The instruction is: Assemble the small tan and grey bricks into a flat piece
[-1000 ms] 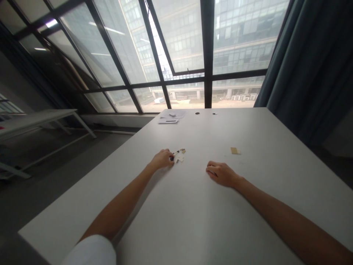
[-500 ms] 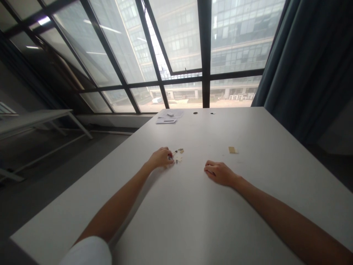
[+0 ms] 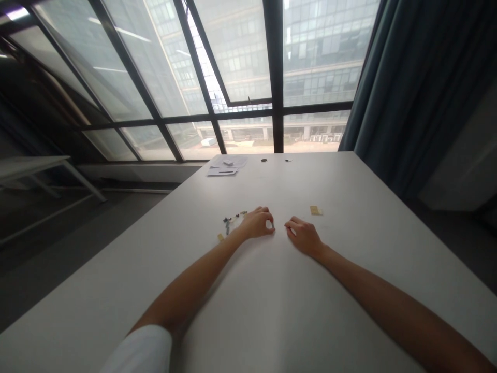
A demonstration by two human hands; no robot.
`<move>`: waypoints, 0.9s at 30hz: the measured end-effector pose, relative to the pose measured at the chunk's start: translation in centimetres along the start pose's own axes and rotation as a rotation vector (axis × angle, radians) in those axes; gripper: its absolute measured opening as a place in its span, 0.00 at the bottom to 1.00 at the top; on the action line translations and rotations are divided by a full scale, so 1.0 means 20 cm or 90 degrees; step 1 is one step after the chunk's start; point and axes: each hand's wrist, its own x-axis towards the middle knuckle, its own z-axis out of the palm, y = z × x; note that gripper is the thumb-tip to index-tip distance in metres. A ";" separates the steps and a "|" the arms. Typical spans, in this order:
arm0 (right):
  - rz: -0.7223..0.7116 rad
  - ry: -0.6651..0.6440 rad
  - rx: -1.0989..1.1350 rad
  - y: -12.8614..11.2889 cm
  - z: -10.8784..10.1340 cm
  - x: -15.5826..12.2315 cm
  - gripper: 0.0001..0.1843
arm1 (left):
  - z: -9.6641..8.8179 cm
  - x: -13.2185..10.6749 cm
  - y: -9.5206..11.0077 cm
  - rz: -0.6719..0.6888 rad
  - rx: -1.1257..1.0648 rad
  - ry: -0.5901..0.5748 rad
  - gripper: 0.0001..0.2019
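My left hand (image 3: 257, 223) is just right of a loose group of small parts (image 3: 227, 226), its thumb and forefinger pinched on a small grey piece (image 3: 272, 225). The parts are dark, grey and pale; a small yellow piece (image 3: 221, 237) lies beside my left forearm. My wrist and hand hide some of the group. A short gap to the right, my right hand (image 3: 305, 237) rests on the table with thumb and forefinger drawn together; what sits between them is too small to make out. Beyond it lies a flat tan piece with lines across it (image 3: 316, 210).
The white table (image 3: 248, 290) stretches to the windows. Papers (image 3: 223, 170) with small items on them lie at its far left corner. Two round holes (image 3: 264, 160) are near the far edge. A blue curtain (image 3: 373, 124) hangs at the right, and another table (image 3: 34, 166) stands left.
My left hand has moved right, off the small parts and closer to my right hand, carrying a small grey piece. More parts are uncovered. The view has turned slightly right.
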 end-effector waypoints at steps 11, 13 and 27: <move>0.122 -0.009 -0.029 0.07 -0.01 0.02 0.12 | 0.18 0.10 0.01 0.013 -0.138 0.031 0.17; 0.123 -0.016 -0.024 0.07 -0.01 0.02 0.11 | 0.19 0.08 -0.01 0.001 -0.166 0.045 0.18; 0.062 -0.028 0.089 0.10 -0.01 0.01 0.12 | 0.24 0.05 0.11 0.026 -0.175 0.184 0.11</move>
